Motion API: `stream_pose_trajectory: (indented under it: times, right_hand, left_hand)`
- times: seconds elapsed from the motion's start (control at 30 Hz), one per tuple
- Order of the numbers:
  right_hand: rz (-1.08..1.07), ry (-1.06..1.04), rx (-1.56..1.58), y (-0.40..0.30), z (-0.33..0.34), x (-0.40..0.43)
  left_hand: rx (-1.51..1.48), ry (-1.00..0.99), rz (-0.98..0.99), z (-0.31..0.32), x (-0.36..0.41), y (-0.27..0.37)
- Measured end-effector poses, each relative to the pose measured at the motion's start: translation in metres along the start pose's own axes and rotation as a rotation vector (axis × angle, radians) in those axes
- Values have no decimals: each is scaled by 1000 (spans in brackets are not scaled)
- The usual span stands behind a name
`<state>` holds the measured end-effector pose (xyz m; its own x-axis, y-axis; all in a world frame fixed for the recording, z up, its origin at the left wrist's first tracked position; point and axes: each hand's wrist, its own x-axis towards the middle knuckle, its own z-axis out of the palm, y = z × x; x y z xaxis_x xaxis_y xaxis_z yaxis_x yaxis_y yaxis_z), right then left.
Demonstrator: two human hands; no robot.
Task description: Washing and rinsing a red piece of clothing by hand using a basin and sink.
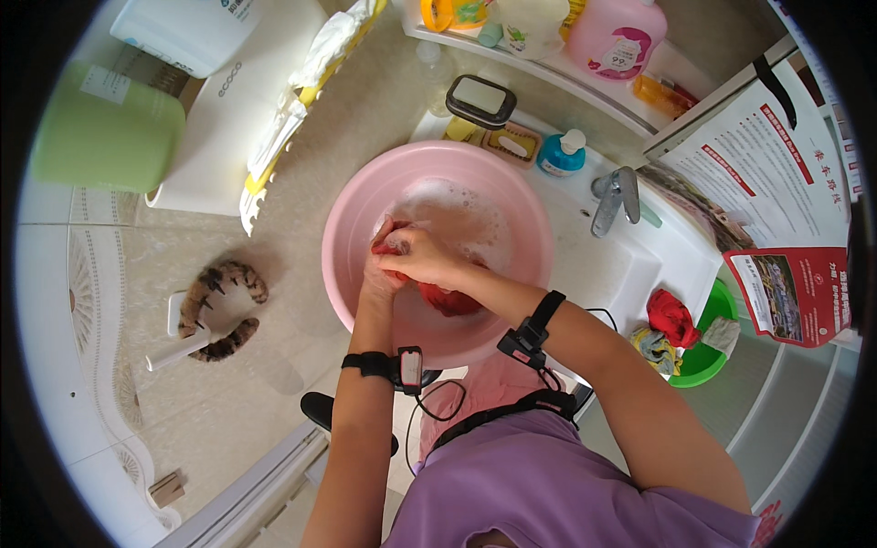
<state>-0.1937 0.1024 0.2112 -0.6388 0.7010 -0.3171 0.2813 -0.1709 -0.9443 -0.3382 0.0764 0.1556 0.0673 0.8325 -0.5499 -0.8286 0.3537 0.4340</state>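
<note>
Before me a pink plastic basin (342,205) holds sudsy water. A wet red cloth (449,301) lies partly in the water, near the side closest to my body, and part of it is bunched up between my hands. My left hand (385,264), at the left inside the basin, grips the red cloth from beneath. Over it, my right hand (425,257) presses on the same cloth, its fingers meeting my left hand. Foam partly covers my left fingers. Black straps with small devices are on both forearms.
Right of the basin are a metal faucet (615,198) and a green basin (712,363) with cloths on its rim. Behind stand a blue pump bottle (562,154), a soap dish (512,145) and a shelf of bottles. A furry headband (223,274) hangs on the left wall.
</note>
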Motion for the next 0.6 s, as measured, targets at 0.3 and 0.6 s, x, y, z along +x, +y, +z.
stream_pose_trajectory:
  times: [0.3, 0.6]
  right_hand:
    - [-112, 326, -115, -13, 3, 18]
    - [-69, -87, -473, 18, -96, 46]
  left_hand:
    - [-71, 201, -23, 57, -33, -8]
    - [1110, 571, 390, 20, -57, 25]
